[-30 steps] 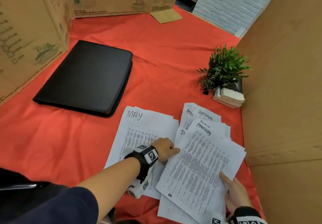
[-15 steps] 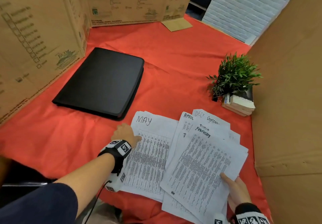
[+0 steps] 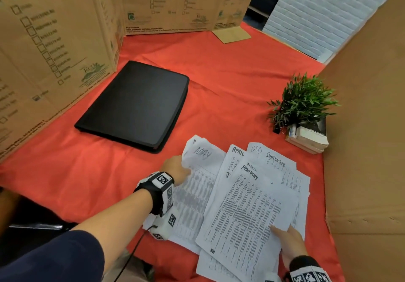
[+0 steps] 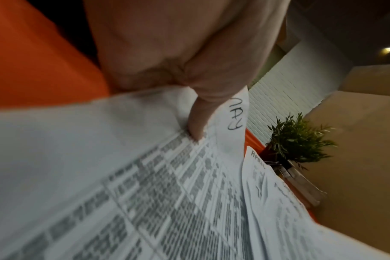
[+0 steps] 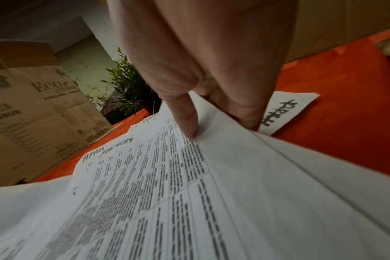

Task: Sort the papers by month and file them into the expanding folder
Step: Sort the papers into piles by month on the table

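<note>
A closed black expanding folder (image 3: 135, 104) lies flat on the red cloth at the centre left. Loose printed papers are fanned out at the front right, headed April (image 3: 237, 150), Dec, September (image 3: 276, 160) and February (image 3: 249, 207). My left hand (image 3: 175, 169) pinches the upper left edge of the May sheet (image 3: 203, 156), whose top corner curls up; the thumb (image 4: 197, 123) lies on its face in the left wrist view. My right hand (image 3: 289, 241) holds the lower right corner of the February sheet, thumb (image 5: 185, 116) on top and fingers beneath.
Cardboard boxes (image 3: 54, 47) wall the left and back sides, and a cardboard panel (image 3: 368, 128) stands on the right. A small green plant (image 3: 302, 102) on a stack of books (image 3: 309, 137) stands at the right, just beyond the papers. A white brick-pattern panel (image 3: 324, 7) closes the far right corner.
My left hand has left the middle of the pile, moved left and up the May sheet, and taken hold of its upper left edge, lifting the corner. My right hand has kept its hold.
</note>
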A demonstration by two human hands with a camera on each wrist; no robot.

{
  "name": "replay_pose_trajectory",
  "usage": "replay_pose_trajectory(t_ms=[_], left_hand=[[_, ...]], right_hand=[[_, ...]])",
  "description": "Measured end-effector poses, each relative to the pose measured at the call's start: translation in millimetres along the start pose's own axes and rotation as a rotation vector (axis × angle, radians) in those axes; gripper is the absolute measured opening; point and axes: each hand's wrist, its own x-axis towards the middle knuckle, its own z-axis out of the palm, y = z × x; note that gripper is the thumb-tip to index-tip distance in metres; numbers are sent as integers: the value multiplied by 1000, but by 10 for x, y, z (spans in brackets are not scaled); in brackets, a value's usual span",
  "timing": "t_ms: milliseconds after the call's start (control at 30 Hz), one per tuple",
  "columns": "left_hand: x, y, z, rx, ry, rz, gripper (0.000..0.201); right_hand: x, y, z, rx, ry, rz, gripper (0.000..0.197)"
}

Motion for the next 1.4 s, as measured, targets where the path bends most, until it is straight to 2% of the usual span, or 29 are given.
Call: replay_pose_trajectory(t_ms=[167, 233, 400, 567, 733, 900, 1000, 1233, 1333, 1400], left_hand=[[187, 17, -350, 203, 306, 31, 23], [260, 42, -456, 288, 354, 33, 22], [277, 64, -469, 513, 300, 139, 23], [222, 84, -421, 410, 391, 195, 24], [202, 134, -459, 386, 400, 243, 21], [202, 140, -473, 427, 495, 213, 30], [184, 139, -530, 388, 483, 191, 23], [176, 38, -744, 542, 447, 148, 9], [116, 33, -701, 503, 425, 304, 11], [42, 2, -555, 416, 308, 408, 4]], right_hand=[[-81, -150, 66, 26, -18, -73, 27], [-107, -182, 103, -6, -23, -83, 26], [-21, -128, 130, -216, 62, -90, 16], [57, -64, 67, -375, 142, -194, 16], [62, -45, -59, -307, 177, -239, 14], [31, -22, -148, -224, 190, -264, 23], [-27, -27, -185, -172, 184, -271, 25], [-82, 18, -247, -67, 171, -179, 10], [-63, -5, -242, -71, 213, -168, 10], [-74, -47, -206, -60, 162, -160, 12]])
